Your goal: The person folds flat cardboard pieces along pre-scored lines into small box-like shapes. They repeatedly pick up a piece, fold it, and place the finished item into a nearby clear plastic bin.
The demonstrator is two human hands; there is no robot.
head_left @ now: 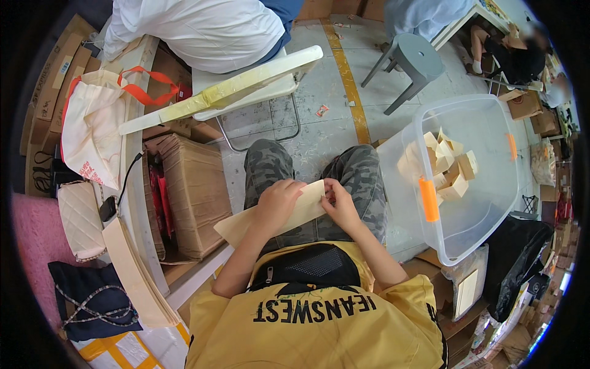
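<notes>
A flat cream sheet of card [246, 225] lies slantwise across my lap. My left hand [279, 202] is pressed onto its upper edge, with the fingers curled over it. At the sheet's right end, my right hand [340, 206] pinches the corner between thumb and fingers. To my right is a clear plastic bin [467, 224] with orange handles, holding several cream folded card pieces [453, 178] in a loose heap. On my left rests a stack of flat cream card sheets [136, 270] of the same colour.
A large brown carton [192, 197] stands left of my legs, under a table edge. A white folding chair [252, 101] with a seated person is ahead. Farther off is a grey stool [421, 58]. A tote bag [92, 123] and a quilted purse [82, 221] lie on the left.
</notes>
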